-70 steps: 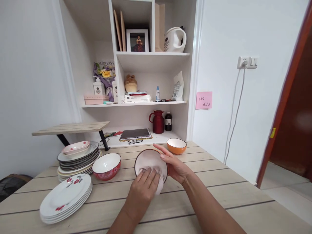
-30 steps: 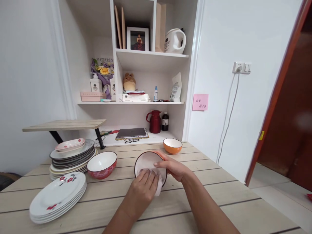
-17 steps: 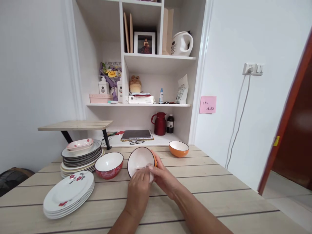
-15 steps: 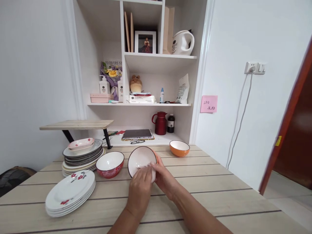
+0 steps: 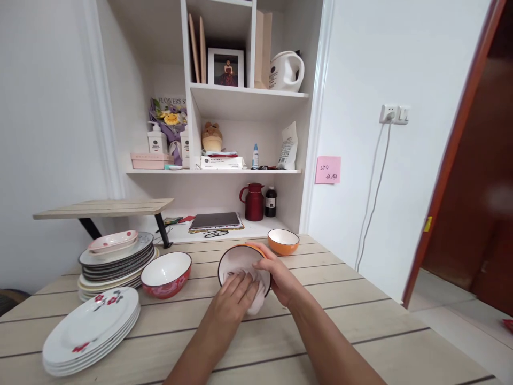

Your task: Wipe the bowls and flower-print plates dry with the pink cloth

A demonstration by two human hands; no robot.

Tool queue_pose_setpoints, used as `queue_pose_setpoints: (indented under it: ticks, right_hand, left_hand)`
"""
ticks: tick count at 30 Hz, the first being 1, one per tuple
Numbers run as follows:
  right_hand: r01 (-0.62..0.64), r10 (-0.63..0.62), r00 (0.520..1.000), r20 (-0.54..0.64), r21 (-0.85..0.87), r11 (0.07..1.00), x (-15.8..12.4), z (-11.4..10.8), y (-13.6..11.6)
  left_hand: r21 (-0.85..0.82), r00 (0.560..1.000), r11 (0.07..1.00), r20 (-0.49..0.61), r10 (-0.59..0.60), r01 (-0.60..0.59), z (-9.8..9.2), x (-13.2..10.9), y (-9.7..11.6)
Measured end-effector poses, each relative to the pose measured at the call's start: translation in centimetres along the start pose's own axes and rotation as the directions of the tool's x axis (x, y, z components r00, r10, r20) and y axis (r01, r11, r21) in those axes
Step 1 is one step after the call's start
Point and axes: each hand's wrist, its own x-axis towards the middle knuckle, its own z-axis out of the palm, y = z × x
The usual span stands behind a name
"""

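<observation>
An orange bowl [image 5: 233, 261] with a white inside and a dark rim is tilted towards me above the table. My right hand [image 5: 276, 275] grips its right side, thumb over the rim and fingers round the outside. Inside the bowl, my left hand [image 5: 236, 297] presses a pale cloth [image 5: 257, 303] against the wall, and part of the cloth hangs over the near rim. A red bowl [image 5: 166, 274] with a white inside stands to the left. Behind and to the right is another orange bowl [image 5: 283, 242], upright on the table.
Stacked white plates with red flowers [image 5: 92, 329] lie at the left front. Behind them rises a taller plate stack [image 5: 116, 262] topped by pink-dotted dishes [image 5: 113, 241], near a small raised shelf [image 5: 104, 207]. A laptop [image 5: 215, 220] and a red jug [image 5: 254, 202] sit at the back.
The view has turned right, so the surroundings shift left. The held bowl has tipped and moved right relative to the table, and my left hand has spread lower inside it with the cloth.
</observation>
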Motion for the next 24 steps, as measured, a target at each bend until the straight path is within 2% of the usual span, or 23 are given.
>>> queue_pose_setpoints:
  ticks: [4,7,9,11,14,17,24]
  right_hand:
    - [0.003,-0.002,1.000,0.014,-0.096,0.995,0.0,-1.0,-0.7]
    - [-0.007,0.007,1.000,-0.007,-0.131,0.991,0.0,-1.0,-0.4]
    - [-0.014,0.006,0.999,-0.046,-0.160,0.987,0.1,-0.6,0.0]
    - [-0.019,0.007,0.997,-0.080,-0.158,0.987,0.1,0.0,0.4]
    - [-0.031,0.025,0.996,-0.081,-0.065,0.997,0.0,1.0,0.9]
    - [-0.029,0.031,0.997,-0.073,0.026,0.999,-0.1,1.8,1.2]
    - [0.053,-0.020,0.985,-0.172,0.193,0.980,0.1,2.8,1.8]
  left_hand:
    - [0.053,1.000,0.998,0.015,-0.020,0.019,-0.4,0.3,-0.1]
    - [0.104,0.997,0.992,-0.016,-0.075,0.077,0.3,0.2,0.4]
    - [0.085,0.995,0.993,-0.059,-0.078,0.083,1.1,0.0,0.8]
    - [0.019,0.994,0.995,-0.053,-0.098,0.099,1.6,-0.2,1.2]
    - [-0.095,0.975,0.971,-0.010,-0.221,0.219,1.5,-0.3,1.6]
    - [-0.144,0.948,0.939,-0.024,-0.318,0.311,1.1,-0.3,1.8]
    - [-0.180,0.935,0.919,0.008,-0.355,0.350,1.0,0.0,2.2]
